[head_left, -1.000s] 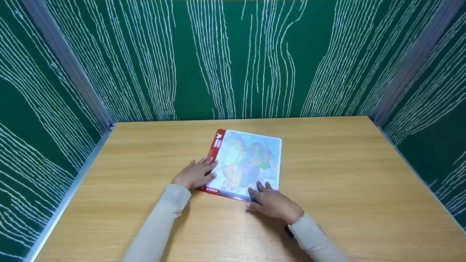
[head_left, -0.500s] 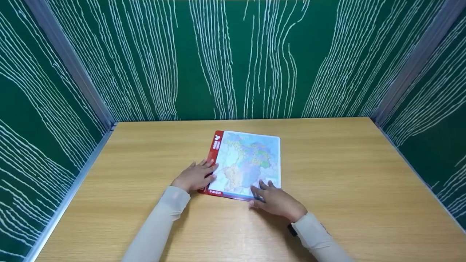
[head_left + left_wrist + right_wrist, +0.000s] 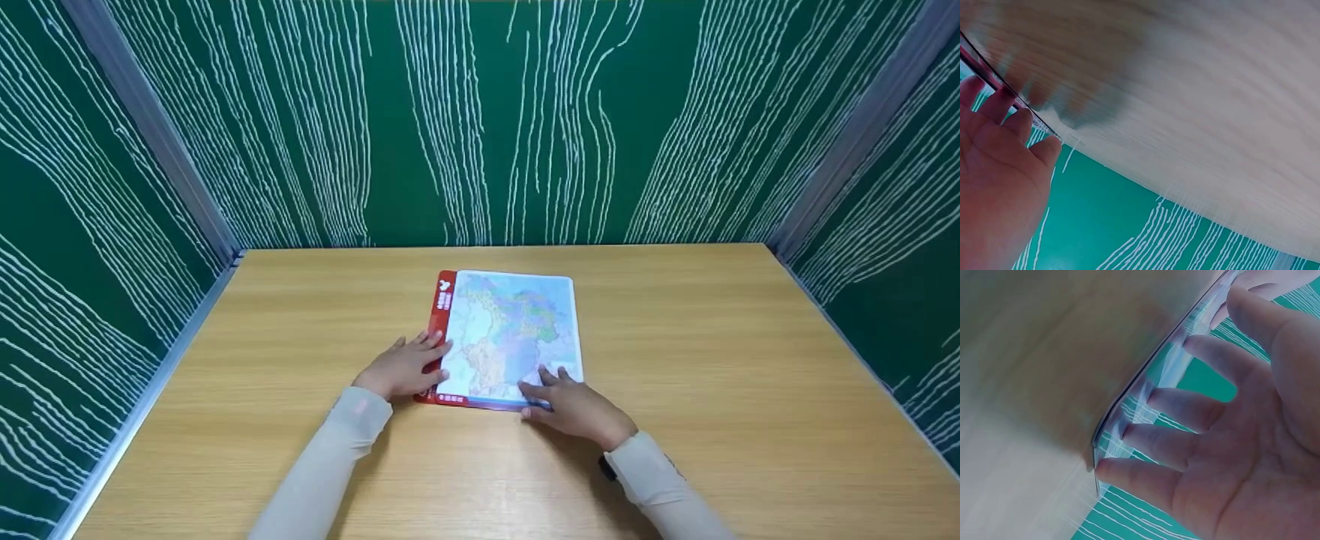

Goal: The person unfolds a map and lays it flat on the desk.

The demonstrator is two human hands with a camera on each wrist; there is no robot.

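A flat, glossy map board (image 3: 502, 330) lies on the table, with a red strip down its left side and pastel regions printed on it. My left hand (image 3: 403, 367) rests on the red strip near the lower left corner, fingers extended. At the lower right corner, the spread fingers of my right hand (image 3: 581, 409) lie on the map, the thumb by its near edge. From the left wrist, the left fingertips (image 3: 1024, 118) touch the board's thin edge. In the right wrist view the straight right fingers (image 3: 1176, 408) reach onto its shiny surface.
The wooden table (image 3: 750, 390) extends around the board on all sides. Green panels with wavy white lines (image 3: 517, 120) stand behind and at both sides, joined by grey corner posts (image 3: 847, 127). A dark band (image 3: 607, 468) shows at my right cuff.
The map board has turned slightly counterclockwise, its top edge now nearly level and its near edge shifted right. My right hand has slid a little right and away; the left has barely moved.
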